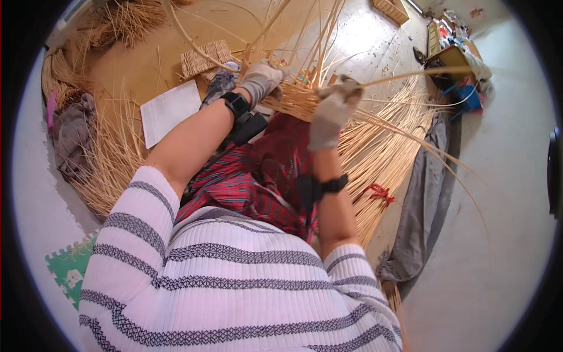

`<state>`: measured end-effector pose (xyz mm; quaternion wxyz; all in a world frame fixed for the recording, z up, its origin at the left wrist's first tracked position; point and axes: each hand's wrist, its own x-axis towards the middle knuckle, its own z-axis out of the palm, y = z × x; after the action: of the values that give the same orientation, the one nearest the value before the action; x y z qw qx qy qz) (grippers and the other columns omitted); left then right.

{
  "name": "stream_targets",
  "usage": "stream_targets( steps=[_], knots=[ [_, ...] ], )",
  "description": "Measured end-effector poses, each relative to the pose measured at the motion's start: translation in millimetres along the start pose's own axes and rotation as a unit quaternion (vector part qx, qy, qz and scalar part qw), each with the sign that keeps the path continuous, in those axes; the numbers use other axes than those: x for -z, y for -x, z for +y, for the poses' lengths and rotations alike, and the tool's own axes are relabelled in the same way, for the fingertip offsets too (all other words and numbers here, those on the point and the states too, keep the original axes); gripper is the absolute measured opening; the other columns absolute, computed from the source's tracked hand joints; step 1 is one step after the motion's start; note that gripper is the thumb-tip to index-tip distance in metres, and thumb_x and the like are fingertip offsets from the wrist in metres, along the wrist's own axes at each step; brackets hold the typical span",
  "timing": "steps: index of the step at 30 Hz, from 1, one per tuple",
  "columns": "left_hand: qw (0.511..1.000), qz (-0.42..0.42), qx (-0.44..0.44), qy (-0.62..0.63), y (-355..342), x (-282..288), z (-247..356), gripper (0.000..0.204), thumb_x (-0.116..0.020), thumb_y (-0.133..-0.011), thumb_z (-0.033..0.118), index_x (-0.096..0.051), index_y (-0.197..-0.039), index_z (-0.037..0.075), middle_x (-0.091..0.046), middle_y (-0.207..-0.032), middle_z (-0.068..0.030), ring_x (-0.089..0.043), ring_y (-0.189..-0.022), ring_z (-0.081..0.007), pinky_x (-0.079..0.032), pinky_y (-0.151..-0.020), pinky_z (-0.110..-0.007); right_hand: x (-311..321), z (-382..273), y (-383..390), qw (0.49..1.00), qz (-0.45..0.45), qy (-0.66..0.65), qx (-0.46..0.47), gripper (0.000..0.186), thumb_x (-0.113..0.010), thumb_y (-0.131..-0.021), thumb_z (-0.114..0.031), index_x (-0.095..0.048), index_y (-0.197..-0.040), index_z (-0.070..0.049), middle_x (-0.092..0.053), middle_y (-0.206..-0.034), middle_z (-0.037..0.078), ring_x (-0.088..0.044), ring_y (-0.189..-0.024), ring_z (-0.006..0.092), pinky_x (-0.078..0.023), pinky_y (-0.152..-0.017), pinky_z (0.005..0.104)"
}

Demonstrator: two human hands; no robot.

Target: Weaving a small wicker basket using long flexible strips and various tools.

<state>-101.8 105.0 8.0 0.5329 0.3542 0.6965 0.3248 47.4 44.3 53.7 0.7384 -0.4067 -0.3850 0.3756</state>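
Note:
A partly woven wicker basket [290,102] with long upright canes is held over my lap, which is covered by red plaid cloth [267,164]. My gloved left hand [261,81] is closed on the basket's left side among the uprights. My gloved right hand [335,108], slightly blurred, is at the basket's right side, fingers closed around a long pale cane [410,75] that bends out to the right.
Loose cane bundles [390,146], tied with red cord, lie at my right beside a grey cloth [419,217]. At left are cane piles [117,176], a white sheet [170,111] and a small wicker piece [199,57]. A cluttered table [440,58] stands back right.

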Motion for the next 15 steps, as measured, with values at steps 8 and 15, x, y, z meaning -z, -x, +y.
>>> stream_targets(
  steps=[8,15],
  knots=[
    [0.771,0.357,-0.496,-0.177,34.3,-9.3,14.8,0.033,-0.054,-0.102,0.023,-0.048,-0.126,0.002,-0.072,-0.097,-0.0214,-0.072,-0.068,-0.034,-0.058,-0.061,-0.041,57.9,-9.3,-38.3,0.999,0.011,0.039,-0.023,0.009,-0.058,-0.1,-0.007,-0.054,-0.107,-0.003,-0.069,-0.087,0.01,-0.062,-0.066,0.0128,-0.051,-0.053,0.0263],
    [0.982,-0.115,-0.118,0.095,29.7,-55.5,6.6,0.026,-0.058,-0.103,0.024,-0.053,-0.118,0.003,-0.067,-0.089,-0.0105,-0.067,-0.055,-0.0167,-0.057,-0.044,-0.031,43.3,-5.5,-86.7,0.931,-0.155,0.327,0.04,0.01,-0.06,-0.096,-0.004,-0.054,-0.103,-0.001,-0.071,-0.091,0.013,-0.069,-0.078,0.018,-0.055,-0.058,0.0297]
  ],
)
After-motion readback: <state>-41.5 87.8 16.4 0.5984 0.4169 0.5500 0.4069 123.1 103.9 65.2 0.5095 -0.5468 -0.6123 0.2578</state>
